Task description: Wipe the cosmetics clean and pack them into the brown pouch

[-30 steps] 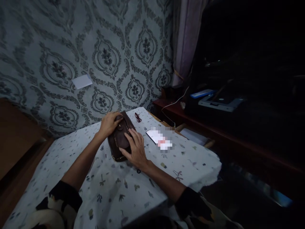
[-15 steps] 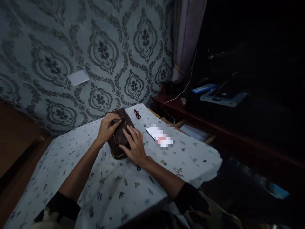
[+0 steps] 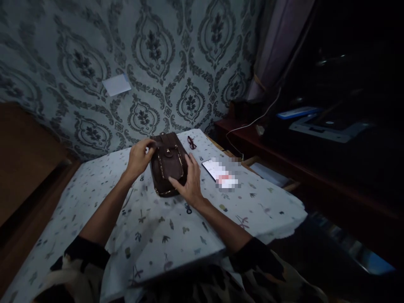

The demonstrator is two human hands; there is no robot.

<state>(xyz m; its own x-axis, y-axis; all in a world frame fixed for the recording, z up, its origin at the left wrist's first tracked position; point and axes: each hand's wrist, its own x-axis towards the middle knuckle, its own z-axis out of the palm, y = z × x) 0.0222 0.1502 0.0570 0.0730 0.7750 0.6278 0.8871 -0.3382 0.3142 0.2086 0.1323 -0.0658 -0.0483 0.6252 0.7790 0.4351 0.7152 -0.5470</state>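
Observation:
A small dark brown handbag (image 3: 172,168) lies on the patterned white tablecloth, its front pocket edged in gold-coloured trim. A round metal clasp (image 3: 168,150) shows on the pocket's tab. My left hand (image 3: 139,159) is at the bag's upper left edge, thumb and fingers bent together against it; the fingertips are partly hidden. Along the lower right side, my right hand (image 3: 192,181) holds the bag, thumb on the front and fingers against the side.
Right of the bag lies a lit phone (image 3: 217,172), partly blurred out. Dark red glasses (image 3: 191,143) rest near the table's far end. A white cable (image 3: 249,125) runs over the dark red cabinet (image 3: 221,124). An open drawer (image 3: 271,174) adjoins the table. White paper (image 3: 116,85) is on the wall.
Both hands have moved apart off the pocket's middle to the bag's sides, uncovering the clasp and the trim. The view has shifted slightly left.

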